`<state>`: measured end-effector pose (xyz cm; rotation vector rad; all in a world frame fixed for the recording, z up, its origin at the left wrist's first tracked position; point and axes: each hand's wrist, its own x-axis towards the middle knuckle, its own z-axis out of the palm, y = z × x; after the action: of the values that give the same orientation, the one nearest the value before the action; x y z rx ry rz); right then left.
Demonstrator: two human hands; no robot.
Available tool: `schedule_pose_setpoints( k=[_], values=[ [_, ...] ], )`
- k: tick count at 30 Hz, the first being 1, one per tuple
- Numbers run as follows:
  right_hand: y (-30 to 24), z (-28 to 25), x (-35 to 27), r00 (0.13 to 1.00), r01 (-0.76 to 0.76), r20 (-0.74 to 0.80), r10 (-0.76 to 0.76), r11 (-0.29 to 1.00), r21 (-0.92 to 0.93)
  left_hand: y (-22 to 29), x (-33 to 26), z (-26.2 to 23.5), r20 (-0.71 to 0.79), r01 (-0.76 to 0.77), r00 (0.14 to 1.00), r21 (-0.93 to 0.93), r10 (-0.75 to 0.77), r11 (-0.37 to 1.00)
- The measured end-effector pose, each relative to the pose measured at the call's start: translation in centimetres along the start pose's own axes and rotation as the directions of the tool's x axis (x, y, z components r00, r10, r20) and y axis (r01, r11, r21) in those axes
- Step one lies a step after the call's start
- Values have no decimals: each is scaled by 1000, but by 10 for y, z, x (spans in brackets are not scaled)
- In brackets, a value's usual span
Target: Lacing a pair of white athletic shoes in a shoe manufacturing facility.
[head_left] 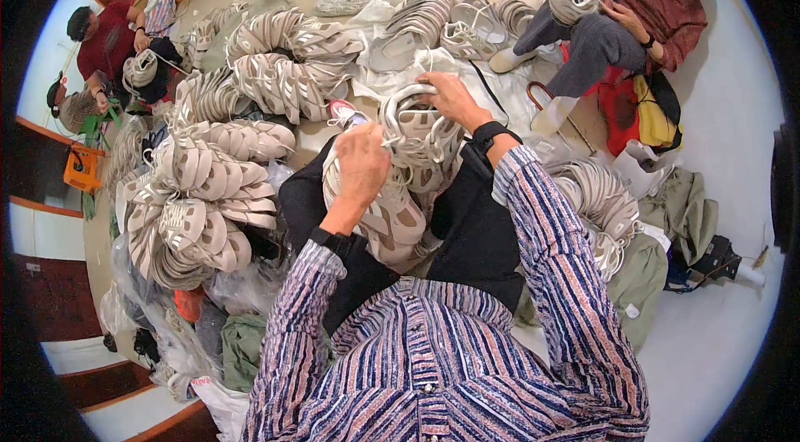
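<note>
A bundle of pale beige shoe uppers (410, 160) lies stacked in my lap, between my dark trouser legs. My left hand (362, 164) grips the near left side of the bundle, fingers closed on it. At the bundle's far top edge, my right hand (451, 98) pinches a piece with its fingers bent. A dark watch sits on each wrist, and both sleeves are striped.
Curved stacks of the same beige pieces (200, 192) pile up at my left, with more (287, 59) ahead and others (602, 200) at my right. A seated person (633, 13) at the upper right handles a bundle. More people (108, 46) sit at the upper left. Bags and cloth (658, 113) lie on the floor.
</note>
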<state>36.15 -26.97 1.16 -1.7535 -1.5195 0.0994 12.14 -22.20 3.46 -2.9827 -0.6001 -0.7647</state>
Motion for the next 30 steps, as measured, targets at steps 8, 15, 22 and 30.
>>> schedule_pose_setpoints(
  k=[8,15,22,30],
  values=[
    [2,-1,-14,995,-95,31,96,995,-21,-75,3,10,669,794,591,-381,-451,474],
    [-15,-12,5,975,223,4,-223,973,-55,-107,-36,13,801,800,598,-599,26,48],
    [-31,5,31,950,115,299,-91,991,-63,-76,-46,18,729,768,584,-355,356,-533],
    [-47,28,35,844,-67,500,192,964,-258,-118,-49,48,746,823,512,-285,425,-491]
  ],
)
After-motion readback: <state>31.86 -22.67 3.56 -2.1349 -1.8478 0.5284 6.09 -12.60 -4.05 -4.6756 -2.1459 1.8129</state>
